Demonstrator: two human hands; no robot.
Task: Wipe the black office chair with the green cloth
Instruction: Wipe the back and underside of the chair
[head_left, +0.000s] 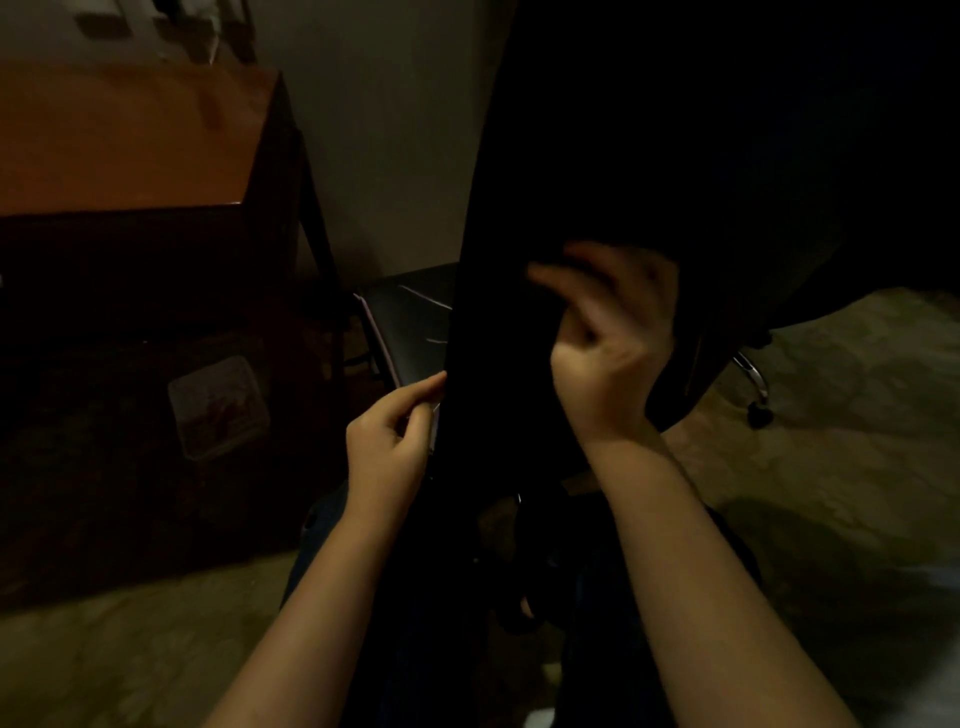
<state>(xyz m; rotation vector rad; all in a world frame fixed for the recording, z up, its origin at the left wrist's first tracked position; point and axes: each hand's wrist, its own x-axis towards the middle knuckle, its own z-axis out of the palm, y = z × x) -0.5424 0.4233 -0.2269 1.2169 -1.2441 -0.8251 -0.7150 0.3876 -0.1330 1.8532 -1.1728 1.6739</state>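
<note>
Over on the left stands a wooden desk (119, 140) with an orange-brown top, and in the shadow under it sits a pale plastic box (218, 405). Next comes a slice of the chair's seat (410, 322), dark and glossy, with a few pale scratches or cracks across it.

The left hand (389, 441) is at the near edge of the backrest, thumb and forefinger pinching that edge where a thin pale strip shows. To me it looks like a steadying hold, keeping a chair on wheels from turning or rolling while the other hand works.

The black office chair (675, 130) fills the middle and upper right. Its back is turned almost edge-on to us, a tall slab so dark in this light that no texture, dust or damp streak can be made out.

The right hand (608, 332) is higher up against the back, fingers curled and blurred. I would judge it is rubbing there, but I cannot tell what the fingers close on. The green cloth does not show as green anywhere. It may be bunched under that hand, lost against the black.

Below and to the right a chrome leg (750, 371) of the base runs out to a caster (760, 415) on the mottled floor (857, 467).
</note>
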